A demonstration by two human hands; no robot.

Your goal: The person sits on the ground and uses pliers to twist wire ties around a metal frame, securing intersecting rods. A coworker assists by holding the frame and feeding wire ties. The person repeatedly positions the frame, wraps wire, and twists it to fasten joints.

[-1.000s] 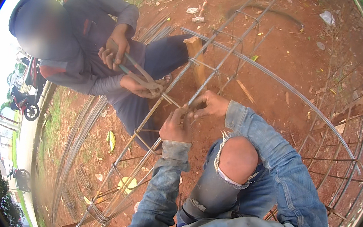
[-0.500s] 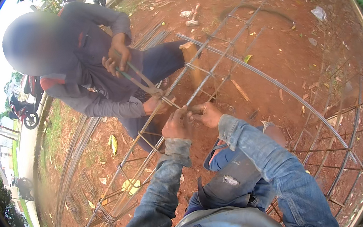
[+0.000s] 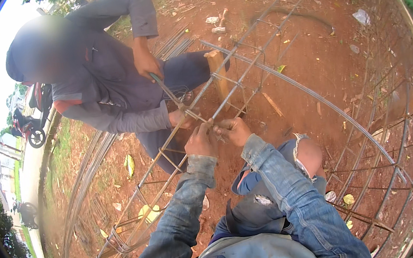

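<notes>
A long cage of steel bars (image 3: 240, 68) lies across red dirt from lower left to upper right. My left hand (image 3: 201, 141) and my right hand (image 3: 233, 130) meet at one joint of the cage (image 3: 212, 124), both with fingers closed on the bar and thin tie wire there. Opposite me a person in a grey jacket (image 3: 101, 69) crouches. One of their hands (image 3: 147, 64) grips a hooked metal tool (image 3: 165, 88); the other hand (image 3: 179, 118) rests on the cage beside my left hand.
More bundled bars (image 3: 84, 180) lie on the dirt at the left. Another bar cage (image 3: 375, 160) curves along the right. A wooden block (image 3: 218, 71) props the cage. A motorbike (image 3: 28, 127) stands far left. Litter and leaves dot the ground.
The other person's upper hand with the tool has shifted along the cage. My hands stay at the same joint, my right knee has come up at the right.
</notes>
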